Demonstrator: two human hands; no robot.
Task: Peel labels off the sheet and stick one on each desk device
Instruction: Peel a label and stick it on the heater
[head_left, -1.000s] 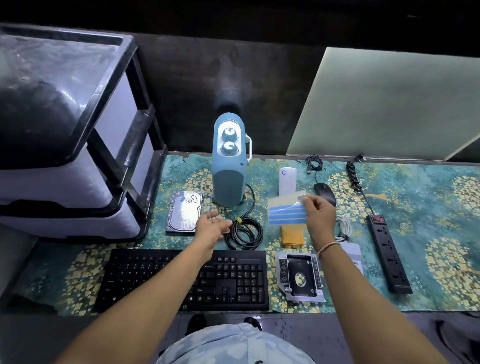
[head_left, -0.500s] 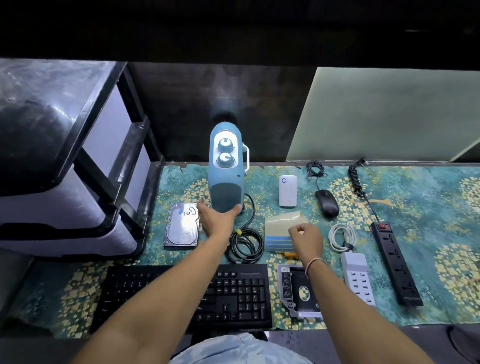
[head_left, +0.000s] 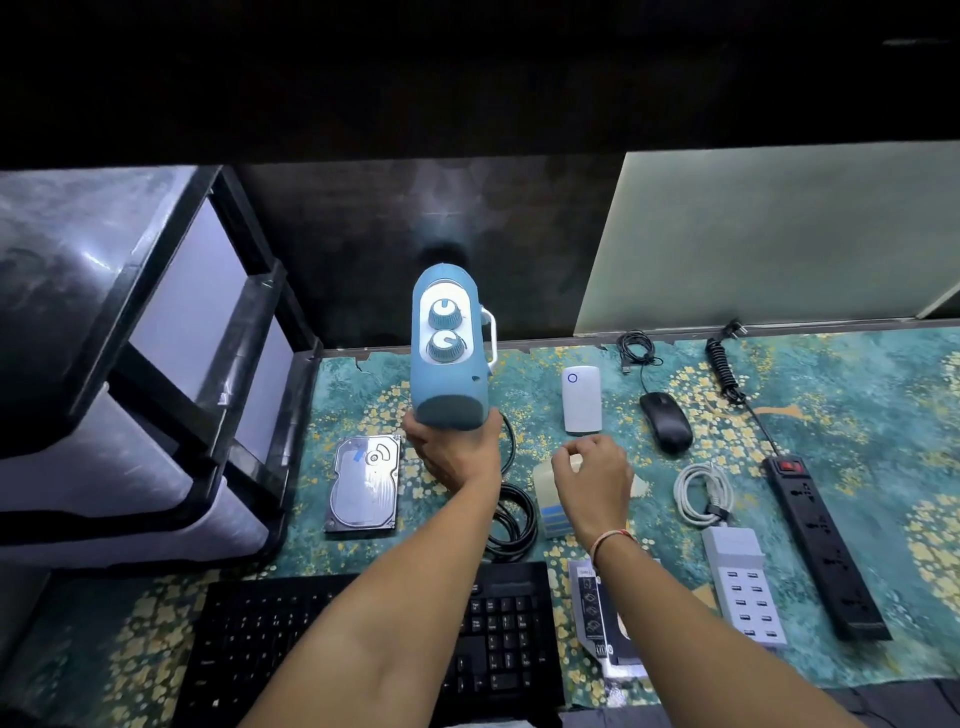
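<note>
While the left hand (head_left: 453, 453) gripped the base of the tall blue plastic heater with two round knobs (head_left: 450, 358), thumb and fingers curled round it, the right hand (head_left: 592, 475) hovered over the pale label sheet with blue strips (head_left: 555, 512), fingers curled in a pinch; whether they held a label could not be told. That sheet lay on the green patterned mat (head_left: 857, 395), between the coiled black cable (head_left: 511, 519) and the coiled white cable (head_left: 704, 493).

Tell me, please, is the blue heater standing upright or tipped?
Upright. The blue heater stands on end on the desk mat, its two dials facing up, with the left hand gripping its base.
</note>
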